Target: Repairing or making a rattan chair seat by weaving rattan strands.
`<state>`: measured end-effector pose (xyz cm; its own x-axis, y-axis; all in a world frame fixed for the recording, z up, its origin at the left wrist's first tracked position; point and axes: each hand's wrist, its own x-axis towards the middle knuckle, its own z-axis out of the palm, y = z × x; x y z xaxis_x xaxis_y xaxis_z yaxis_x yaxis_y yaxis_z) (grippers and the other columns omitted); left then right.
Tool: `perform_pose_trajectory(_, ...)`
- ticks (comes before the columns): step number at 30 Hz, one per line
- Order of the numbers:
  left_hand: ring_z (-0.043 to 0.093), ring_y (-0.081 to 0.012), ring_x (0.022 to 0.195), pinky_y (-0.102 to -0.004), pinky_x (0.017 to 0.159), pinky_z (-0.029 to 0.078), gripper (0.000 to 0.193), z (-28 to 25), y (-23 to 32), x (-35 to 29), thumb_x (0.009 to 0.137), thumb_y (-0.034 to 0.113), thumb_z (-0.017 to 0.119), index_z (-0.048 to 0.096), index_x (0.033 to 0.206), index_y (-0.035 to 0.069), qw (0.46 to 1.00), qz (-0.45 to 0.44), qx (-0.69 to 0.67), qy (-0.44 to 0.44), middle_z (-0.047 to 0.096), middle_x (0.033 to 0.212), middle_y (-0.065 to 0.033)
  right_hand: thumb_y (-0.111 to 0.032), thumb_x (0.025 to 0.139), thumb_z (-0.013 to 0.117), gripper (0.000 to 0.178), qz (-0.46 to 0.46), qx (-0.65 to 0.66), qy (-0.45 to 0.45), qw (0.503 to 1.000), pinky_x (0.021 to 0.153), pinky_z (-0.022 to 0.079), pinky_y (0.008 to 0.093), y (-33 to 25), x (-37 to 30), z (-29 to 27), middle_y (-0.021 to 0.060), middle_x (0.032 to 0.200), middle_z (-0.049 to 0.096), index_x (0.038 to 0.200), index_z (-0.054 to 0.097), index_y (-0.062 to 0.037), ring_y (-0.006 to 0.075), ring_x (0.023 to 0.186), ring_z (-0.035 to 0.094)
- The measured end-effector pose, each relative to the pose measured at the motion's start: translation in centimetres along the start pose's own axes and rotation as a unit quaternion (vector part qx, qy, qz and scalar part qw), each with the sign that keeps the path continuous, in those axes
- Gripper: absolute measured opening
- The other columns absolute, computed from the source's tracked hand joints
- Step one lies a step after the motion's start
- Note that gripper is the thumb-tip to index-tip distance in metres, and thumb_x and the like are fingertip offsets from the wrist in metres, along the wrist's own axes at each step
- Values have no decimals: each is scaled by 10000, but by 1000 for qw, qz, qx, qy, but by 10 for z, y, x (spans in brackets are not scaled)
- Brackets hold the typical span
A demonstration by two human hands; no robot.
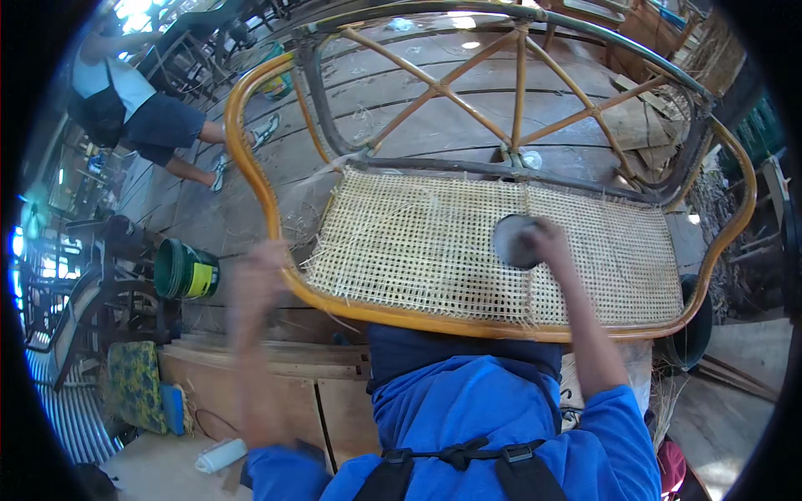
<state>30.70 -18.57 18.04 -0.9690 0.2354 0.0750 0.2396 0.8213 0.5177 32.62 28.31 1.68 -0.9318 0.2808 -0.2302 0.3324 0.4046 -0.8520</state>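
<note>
A rattan bench (pixel 259 188) stands before me, its curved frame reaching across my lap. Its seat is a pale woven cane panel (pixel 418 242), with loose strand ends along the left side. Over the right-centre part of the cane, my right hand (pixel 548 242) is closed on a round grey cup (pixel 510 240), whose open mouth faces left. The contents of the cup are too blurred to make out. My left hand (pixel 264 265) is at the bench's left front curve, smeared by motion. Whether it touches the frame or holds anything does not show.
Left of the bench stands a green bucket (pixel 185 269); a dark bucket (pixel 692 330) is by its right front corner. A white bottle (pixel 221 456) lies at lower left near a patterned cushion (pixel 135 384). Another person (pixel 138 104) stands at far left among chair frames.
</note>
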Motion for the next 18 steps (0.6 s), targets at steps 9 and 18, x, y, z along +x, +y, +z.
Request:
perform_pose_trajectory(9,456,-43,537,-192,504,383,220,195,88,-28,883,233,576,590,919,17,829,-211,-472,-212,550,654,9,-106,874,536,201,-46,274,44,960,685,445,240,-46,-64,90,47,798,609,996,587,45,94,725,532)
perform_pose_trajectory(18,425,-23,471,-179,393,339,188,206,90,-46,891,253,580,573,837,72,648,-355,-651,-175,498,630,44,-126,884,538,184,-78,209,53,973,654,445,272,-30,-69,110,86,783,614,983,590,19,115,696,531)
